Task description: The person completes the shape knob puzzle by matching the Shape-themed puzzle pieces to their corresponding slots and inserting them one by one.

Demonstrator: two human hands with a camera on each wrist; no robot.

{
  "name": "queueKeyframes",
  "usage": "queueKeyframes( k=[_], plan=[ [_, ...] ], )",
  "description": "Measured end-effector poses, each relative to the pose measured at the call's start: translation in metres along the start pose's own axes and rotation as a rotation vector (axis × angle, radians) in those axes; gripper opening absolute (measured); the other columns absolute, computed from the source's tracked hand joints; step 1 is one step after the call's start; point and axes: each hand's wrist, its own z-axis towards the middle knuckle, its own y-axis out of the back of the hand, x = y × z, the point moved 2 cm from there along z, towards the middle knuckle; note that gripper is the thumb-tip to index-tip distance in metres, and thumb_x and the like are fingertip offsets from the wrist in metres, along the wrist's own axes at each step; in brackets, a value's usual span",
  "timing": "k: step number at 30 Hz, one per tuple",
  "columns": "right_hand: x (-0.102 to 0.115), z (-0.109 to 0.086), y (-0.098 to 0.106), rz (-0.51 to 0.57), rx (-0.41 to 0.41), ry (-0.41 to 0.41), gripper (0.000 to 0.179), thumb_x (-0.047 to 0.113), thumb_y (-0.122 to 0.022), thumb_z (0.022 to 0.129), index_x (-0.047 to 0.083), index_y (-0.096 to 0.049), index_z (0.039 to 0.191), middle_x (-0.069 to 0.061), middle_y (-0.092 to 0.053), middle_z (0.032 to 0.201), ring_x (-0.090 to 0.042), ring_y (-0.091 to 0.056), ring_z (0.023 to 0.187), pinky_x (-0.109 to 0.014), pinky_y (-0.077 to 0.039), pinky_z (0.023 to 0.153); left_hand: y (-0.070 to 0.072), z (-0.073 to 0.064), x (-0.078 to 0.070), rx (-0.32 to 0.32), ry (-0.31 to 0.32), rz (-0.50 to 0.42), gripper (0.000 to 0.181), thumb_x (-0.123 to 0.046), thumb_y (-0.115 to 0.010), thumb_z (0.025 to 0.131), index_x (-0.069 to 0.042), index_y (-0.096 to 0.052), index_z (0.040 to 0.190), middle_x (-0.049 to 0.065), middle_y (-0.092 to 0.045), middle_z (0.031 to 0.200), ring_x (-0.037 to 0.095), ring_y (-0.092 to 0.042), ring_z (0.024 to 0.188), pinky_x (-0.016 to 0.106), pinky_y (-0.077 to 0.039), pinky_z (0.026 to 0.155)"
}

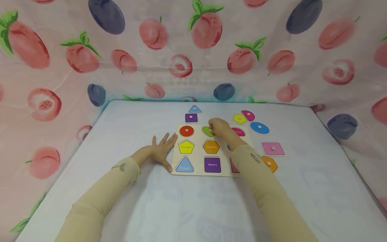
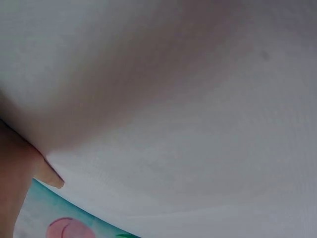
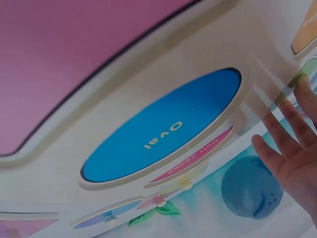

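A wooden shape puzzle board lies on the white table. My right hand is over its back row, with fingertips pinching at the green heart piece, which lies at its place in the board; the knob is hidden by the fingers. In the right wrist view, the thumb and fingers of that hand meet at the green shape, the other fingers stretched. My left hand, fingers spread, rests on the table against the board's left edge. A red circle piece with a knob sits in the back left recess.
Behind the board lie a blue triangle piece and a purple square piece. To the right are a yellow pentagon, a pink half round, a blue oval, a pink rectangle and an orange hexagon.
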Motion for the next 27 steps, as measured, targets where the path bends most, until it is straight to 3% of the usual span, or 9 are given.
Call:
queueKeyframes(
  k=[12, 21, 27],
  plan=[
    [-0.007, 0.000, -0.012, 0.083, 0.003, 0.045, 0.016, 0.009, -0.062, 0.090, 0.004, -0.054, 0.078, -0.010, -0.056, 0.087, -0.024, -0.050, 0.084, -0.033, -0.045, 0.080, -0.006, -0.003, 0.004, 0.030, 0.012, -0.008, 0.135, -0.052, -0.081, 0.063, -0.011, 0.013, 0.150, 0.007, 0.020, 0.158, 0.032, 0.025, 0.143, 0.068, 0.021, 0.103],
    [-0.014, 0.000, -0.005, 0.108, 0.035, 0.055, 0.011, 0.011, -0.062, 0.090, 0.005, -0.055, 0.084, -0.015, -0.061, 0.105, -0.030, -0.052, 0.098, -0.044, -0.045, 0.098, -0.002, 0.000, 0.002, 0.013, 0.002, 0.004, 0.135, -0.054, -0.081, 0.063, -0.013, 0.014, 0.150, 0.005, 0.021, 0.158, 0.030, 0.026, 0.143, 0.067, 0.022, 0.103],
    [-0.016, -0.001, -0.001, 0.134, 0.027, 0.084, 0.009, 0.012, -0.062, 0.091, 0.004, -0.058, 0.090, -0.017, -0.062, 0.110, -0.033, -0.052, 0.106, -0.047, -0.043, 0.100, 0.001, 0.000, 0.002, 0.012, 0.011, 0.006, 0.135, -0.053, -0.081, 0.063, -0.013, 0.015, 0.150, 0.005, 0.022, 0.157, 0.030, 0.027, 0.142, 0.067, 0.023, 0.102]
  ],
)
